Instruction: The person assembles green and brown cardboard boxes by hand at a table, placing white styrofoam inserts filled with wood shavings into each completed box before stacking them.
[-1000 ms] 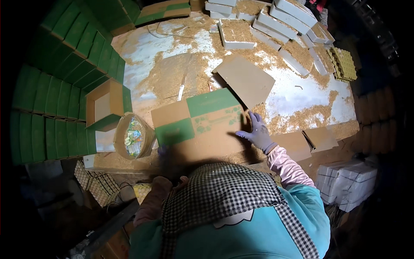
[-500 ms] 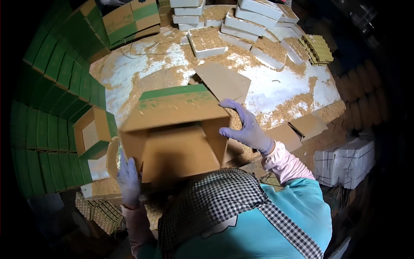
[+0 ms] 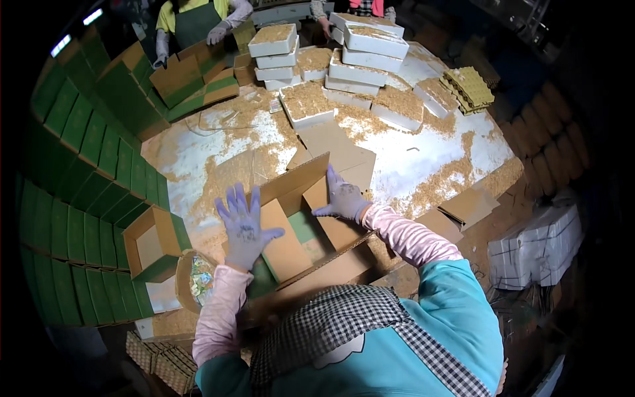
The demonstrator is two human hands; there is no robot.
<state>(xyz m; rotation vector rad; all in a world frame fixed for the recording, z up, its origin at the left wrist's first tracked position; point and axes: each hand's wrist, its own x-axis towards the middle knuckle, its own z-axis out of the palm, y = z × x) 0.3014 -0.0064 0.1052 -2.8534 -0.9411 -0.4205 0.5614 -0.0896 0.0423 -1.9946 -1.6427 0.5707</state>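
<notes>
In front of me stands an open cardboard box (image 3: 297, 180), brown with green showing on the bottom inside. Its left flap (image 3: 284, 241) and right flap (image 3: 329, 221) slant inward over the opening. My left hand (image 3: 245, 231), gloved in pale purple, is open with fingers spread at the left flap; firm contact is hard to make out. At the far right corner my gloved right hand (image 3: 345, 198) is open, thumb and forefinger apart, resting against the right flap and corner. Flat cardboard pieces (image 3: 337, 147) lie just beyond the box.
Green boxes (image 3: 79, 218) are stacked along the left, near a round container (image 3: 188, 291) of small colourful packets. White foam boxes (image 3: 370, 46) topped with sawdust-like material fill the back. Yellowish egg trays (image 3: 468, 89) sit back right. Two other people (image 3: 192, 26) stand across the table.
The box has tipped from facing me to opening upward, and its side flaps now slant inward. My left hand has moved up and right from the box's left side; my right hand shifted left and lower.
</notes>
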